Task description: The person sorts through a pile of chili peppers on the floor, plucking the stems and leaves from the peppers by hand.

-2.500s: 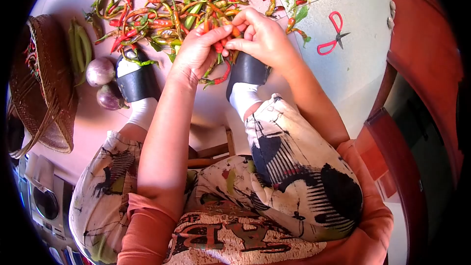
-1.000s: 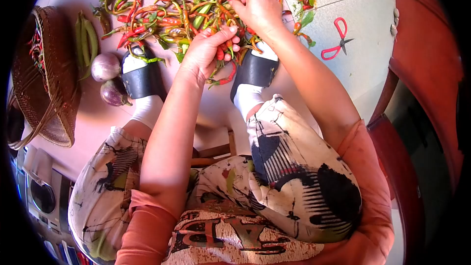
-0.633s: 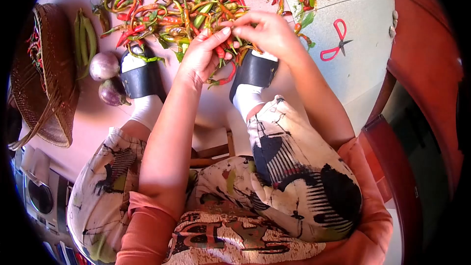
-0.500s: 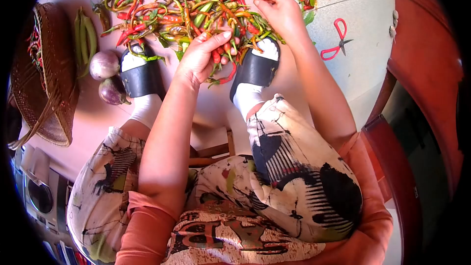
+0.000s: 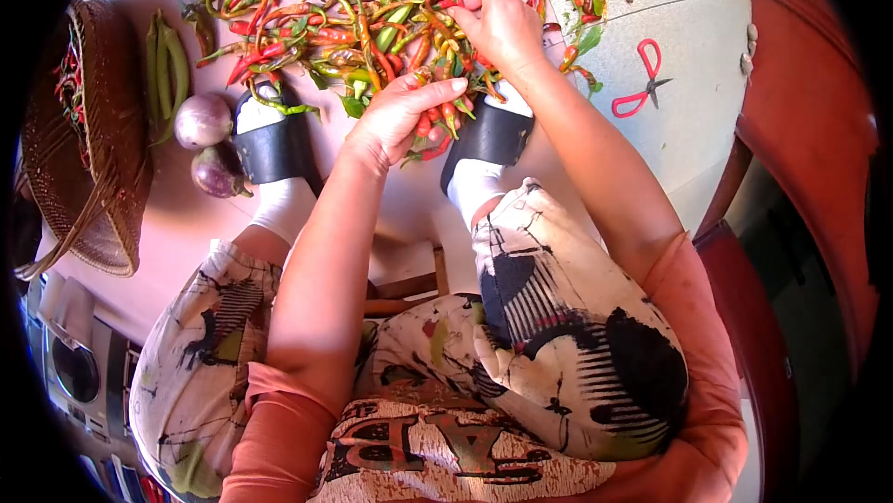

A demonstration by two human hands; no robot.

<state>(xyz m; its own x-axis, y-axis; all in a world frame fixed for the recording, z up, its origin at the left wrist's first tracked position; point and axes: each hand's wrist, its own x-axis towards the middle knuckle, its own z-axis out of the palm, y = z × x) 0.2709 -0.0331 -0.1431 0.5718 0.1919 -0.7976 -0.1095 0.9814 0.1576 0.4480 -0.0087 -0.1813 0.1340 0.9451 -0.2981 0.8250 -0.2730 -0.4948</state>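
Observation:
A spread of red, green and orange chili peppers (image 5: 321, 36), some with stems and leaves, covers the far part of the pink and grey floor surface. My left hand (image 5: 406, 117) is closed around several chili peppers (image 5: 446, 115), its thumb lying across them and their tips poking out beyond the fingers. Farther out, my right hand (image 5: 502, 26) reaches into the pile with curled fingers, thumb and forefinger drawn together at the peppers. What lies between those fingertips is hard to make out.
Red-handled scissors (image 5: 642, 84) lie at the right. At the left stand a woven basket (image 5: 116, 159) with red peppers inside, long green vegetables (image 5: 167, 70) and two purple eggplants (image 5: 203, 121). My black slippers (image 5: 277, 151) are just before the pile; a red-brown wooden piece (image 5: 800, 47) borders the right.
My right hand has moved left, down onto the pile, its fingers now among the peppers. My left hand has shifted slightly right and nearer me, still gripping its peppers.

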